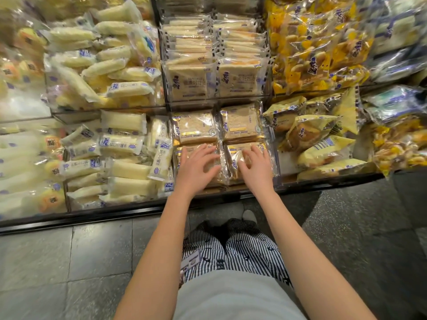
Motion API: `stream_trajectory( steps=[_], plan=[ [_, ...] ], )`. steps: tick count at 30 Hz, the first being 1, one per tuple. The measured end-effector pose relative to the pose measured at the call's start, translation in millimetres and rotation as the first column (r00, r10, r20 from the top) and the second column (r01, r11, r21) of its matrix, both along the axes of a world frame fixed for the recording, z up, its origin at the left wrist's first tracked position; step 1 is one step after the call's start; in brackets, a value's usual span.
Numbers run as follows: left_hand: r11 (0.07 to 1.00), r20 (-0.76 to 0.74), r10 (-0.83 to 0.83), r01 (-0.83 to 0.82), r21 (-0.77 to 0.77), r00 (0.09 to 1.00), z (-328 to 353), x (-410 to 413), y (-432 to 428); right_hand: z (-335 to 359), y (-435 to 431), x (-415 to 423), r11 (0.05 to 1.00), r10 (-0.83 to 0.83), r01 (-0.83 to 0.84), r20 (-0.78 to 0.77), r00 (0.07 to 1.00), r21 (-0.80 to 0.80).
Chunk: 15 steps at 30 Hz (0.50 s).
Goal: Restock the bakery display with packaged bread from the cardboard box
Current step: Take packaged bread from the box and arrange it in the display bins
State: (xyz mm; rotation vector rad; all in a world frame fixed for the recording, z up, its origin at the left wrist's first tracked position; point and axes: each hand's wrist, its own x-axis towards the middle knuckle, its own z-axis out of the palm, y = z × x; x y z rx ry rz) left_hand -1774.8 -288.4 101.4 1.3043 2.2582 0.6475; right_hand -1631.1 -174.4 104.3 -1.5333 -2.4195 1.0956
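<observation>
The bakery display [147,210] fills the upper half of the head view. Its lower middle bin holds clear packets of brown sliced bread with gold bands. My left hand [196,168] lies with spread fingers on the front left packet [221,168]. My right hand [256,166] rests with slightly bent fingers on the front right packet [233,155]. Two more such packets [196,128] lie behind them. No cardboard box is in view.
Pale cream rolls [120,144] fill the bins to the left, sandwich bread packets [191,82] the bin above, yellow bun bags [316,139] the right side. A black shelf edge runs along the front. Grey floor tiles [69,262] and my striped trousers lie below.
</observation>
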Motion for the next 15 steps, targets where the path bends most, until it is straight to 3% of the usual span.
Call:
stream_trajectory(
  steps=[3, 7, 11, 15],
  plan=[
    [0.997, -0.010, 0.045, -0.044, 0.064, 0.999, -4, -3, -5, -2, 0, 0, 1.000, -0.016, 0.016, -0.015, 1.000, -0.007],
    [0.991, -0.199, 0.095, -0.075, 0.107, 0.975, -8, 4, -10, -7, -5, -1, 0.998, -0.063, 0.065, -0.085, 0.994, 0.015],
    [0.997, -0.120, 0.076, -0.078, -0.010, 0.990, -2, 8, -8, -4, -14, 1, 0.993, -0.110, 0.117, -0.164, 0.980, 0.028],
    [0.986, -0.114, 0.159, -0.163, -0.028, 0.981, 18, 10, 5, 4, -14, 10, 0.992, -0.103, 0.117, -0.244, 0.964, 0.042]
  ],
)
